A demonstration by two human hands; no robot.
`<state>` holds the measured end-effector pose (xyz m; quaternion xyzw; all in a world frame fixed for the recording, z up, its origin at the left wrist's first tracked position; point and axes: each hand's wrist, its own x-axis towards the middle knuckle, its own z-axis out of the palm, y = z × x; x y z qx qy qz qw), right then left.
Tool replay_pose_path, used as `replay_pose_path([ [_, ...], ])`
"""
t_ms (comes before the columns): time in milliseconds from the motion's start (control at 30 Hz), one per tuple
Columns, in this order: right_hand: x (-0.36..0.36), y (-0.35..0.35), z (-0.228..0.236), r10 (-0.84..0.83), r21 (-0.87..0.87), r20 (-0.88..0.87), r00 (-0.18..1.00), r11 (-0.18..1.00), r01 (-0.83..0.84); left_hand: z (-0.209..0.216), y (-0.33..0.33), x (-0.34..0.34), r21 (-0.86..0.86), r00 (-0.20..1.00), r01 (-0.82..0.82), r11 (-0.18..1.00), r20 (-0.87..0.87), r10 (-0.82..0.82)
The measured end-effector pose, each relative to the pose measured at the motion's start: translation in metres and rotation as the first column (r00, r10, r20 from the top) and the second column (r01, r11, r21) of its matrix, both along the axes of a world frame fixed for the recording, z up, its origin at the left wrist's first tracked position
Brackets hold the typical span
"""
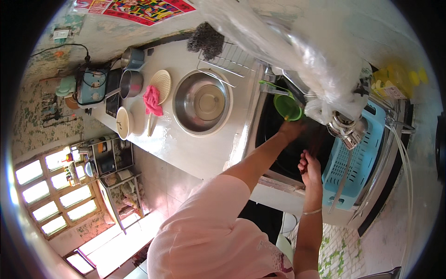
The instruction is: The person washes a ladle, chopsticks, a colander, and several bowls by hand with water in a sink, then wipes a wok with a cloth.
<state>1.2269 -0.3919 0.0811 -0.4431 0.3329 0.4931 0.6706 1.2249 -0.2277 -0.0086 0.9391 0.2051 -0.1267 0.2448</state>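
Observation:
Over the dark sink basin (274, 139), my left hand (291, 131) reaches in just below a green plastic cup-like container (286, 107). Motion smears its fingers, and whether it touches the container is unclear. My right hand (310, 168) is closed above the basin's near right side, its fingers curled in. Thin dark reddish streaks run up from it, too blurred to name. A light blue slotted plastic basket (341, 179) lies to the right of this hand.
Clear plastic sheeting (283, 51) hangs over the sink beside a shiny metal fitting (344, 128). On the left counter are a steel basin (180, 111), a pink cloth (152, 101), a cream colander (161, 83), a bowl (124, 123), pots (131, 84) and a wire rack (227, 63).

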Motion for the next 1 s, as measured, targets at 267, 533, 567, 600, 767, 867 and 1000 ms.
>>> replay_pose_path([
  [267,0.016,-0.007,-0.009,0.024,0.026,-0.066,0.998,0.999,-0.022,0.069,-0.046,-0.004,-0.939,0.947,-0.312,0.145,-0.296,0.124],
  [533,-0.006,-0.012,0.066,0.102,0.377,-0.169,0.980,0.926,-0.031,0.100,-0.038,0.001,-0.771,0.973,-0.198,0.605,-0.081,0.215],
  [567,-0.008,-0.023,0.064,0.082,0.390,-0.228,0.970,0.921,0.014,0.073,-0.046,0.010,-0.714,0.976,-0.141,0.686,0.016,0.217],
  [600,-0.019,-0.017,0.076,0.139,0.449,-0.219,0.966,0.893,-0.027,0.027,-0.031,-0.002,-0.567,0.972,0.000,0.824,0.193,0.133],
  [767,-0.042,-0.032,0.076,0.127,0.305,-0.200,0.972,0.950,-0.061,-0.010,-0.010,0.007,0.025,0.953,0.240,0.970,-0.194,-0.231],
  [867,-0.041,-0.033,0.073,-0.020,0.169,-0.184,0.983,0.984,0.052,-0.007,-0.007,-0.009,0.100,0.989,-0.056,0.993,0.144,0.041],
  [1000,-0.025,-0.014,0.055,-0.122,0.034,-0.204,0.971,0.991,0.132,0.057,-0.011,0.002,-0.494,0.967,-0.077,0.866,-0.248,-0.055],
])
